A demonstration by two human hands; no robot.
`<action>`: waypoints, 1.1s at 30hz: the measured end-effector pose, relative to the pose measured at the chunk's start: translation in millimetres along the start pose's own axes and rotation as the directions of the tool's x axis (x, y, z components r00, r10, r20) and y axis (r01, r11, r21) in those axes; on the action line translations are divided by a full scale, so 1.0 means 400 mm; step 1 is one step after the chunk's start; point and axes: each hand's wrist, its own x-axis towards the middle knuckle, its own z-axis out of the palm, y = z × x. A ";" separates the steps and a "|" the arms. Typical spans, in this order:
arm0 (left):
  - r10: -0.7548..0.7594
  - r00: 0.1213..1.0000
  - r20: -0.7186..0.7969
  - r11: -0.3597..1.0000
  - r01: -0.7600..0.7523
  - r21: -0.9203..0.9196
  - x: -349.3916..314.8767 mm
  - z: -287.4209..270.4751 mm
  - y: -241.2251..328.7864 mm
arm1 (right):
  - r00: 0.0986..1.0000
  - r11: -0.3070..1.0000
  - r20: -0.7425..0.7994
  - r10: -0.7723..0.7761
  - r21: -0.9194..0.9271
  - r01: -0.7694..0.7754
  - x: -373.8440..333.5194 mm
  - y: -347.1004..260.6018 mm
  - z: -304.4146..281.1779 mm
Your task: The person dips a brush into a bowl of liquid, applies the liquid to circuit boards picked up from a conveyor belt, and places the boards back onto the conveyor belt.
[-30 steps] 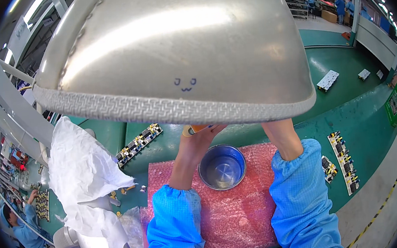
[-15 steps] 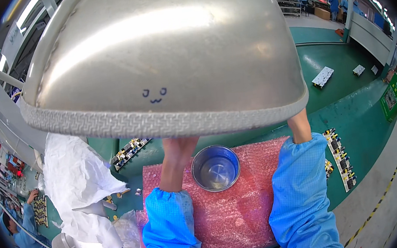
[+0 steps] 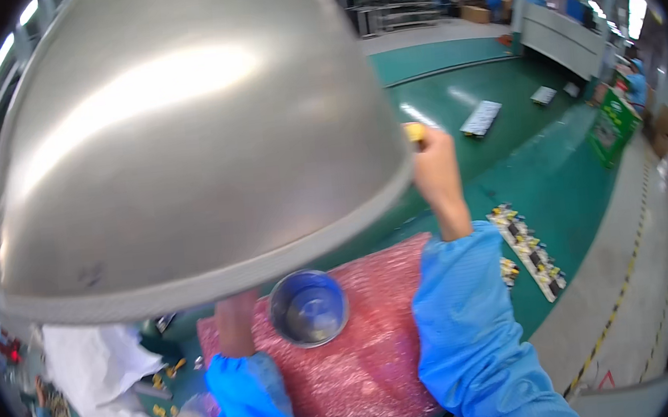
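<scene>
Yellow thing (image 3: 415, 131) part hidden past metal hood (image 3: 201, 165), right hand (image 3: 437, 162) pinching it — seems light, stiff, best held by sides; left hand behind hood — can't tell its grip

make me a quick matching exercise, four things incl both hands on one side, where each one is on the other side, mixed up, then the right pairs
Things:
1. round metal bowl
2. right hand
3. left hand
4. long circuit board

Places:
A. at the right edge of the metal hood
B. on the green table, to the right of the blue right sleeve
C. hidden from view by the metal hood
D. on the pink bubble wrap

Pairs: 1-D, 2-A, 3-C, 4-B
</scene>
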 end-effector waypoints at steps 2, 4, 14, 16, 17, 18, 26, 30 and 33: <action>-0.002 1.000 -0.029 0.998 0.003 0.056 0.011 -0.025 -0.022 | 0.999 0.988 0.047 0.012 0.153 -0.019 -0.001 0.024 0.002; 0.023 1.000 -0.014 0.995 -0.022 0.094 0.021 -0.037 -0.014 | 0.987 0.971 0.158 0.036 0.228 -0.072 -0.013 0.003 0.023; -0.034 0.989 0.146 0.968 0.069 -0.243 0.020 0.020 -0.008 | 0.999 0.976 -0.029 0.025 0.217 -0.018 0.008 0.004 -0.031; -0.032 0.977 0.211 0.959 0.090 -0.270 0.024 0.000 -0.007 | 0.998 0.935 0.018 0.056 0.350 -0.059 -0.003 -0.022 0.005; -0.027 0.960 0.278 0.968 0.095 -0.234 0.028 -0.012 -0.008 | 0.994 0.874 0.070 0.082 0.474 -0.106 -0.012 -0.038 0.020; -0.024 0.940 0.339 0.975 0.096 -0.198 0.029 -0.016 -0.009 | 0.994 0.873 0.074 0.083 0.476 -0.108 -0.021 -0.049 0.033; -0.053 0.967 0.251 0.938 -0.038 0.345 0.005 -0.005 -0.019 | 0.979 0.786 0.182 0.090 0.590 -0.182 -0.092 -0.118 0.132; -0.095 0.980 0.174 0.971 0.053 0.233 -0.002 0.002 -0.079 | 0.984 0.776 0.108 0.141 0.605 -0.178 -0.119 -0.080 0.132; -0.132 0.979 0.155 0.969 0.094 0.230 0.002 0.040 -0.098 | 0.992 0.827 0.086 0.092 0.548 -0.124 -0.124 -0.105 0.123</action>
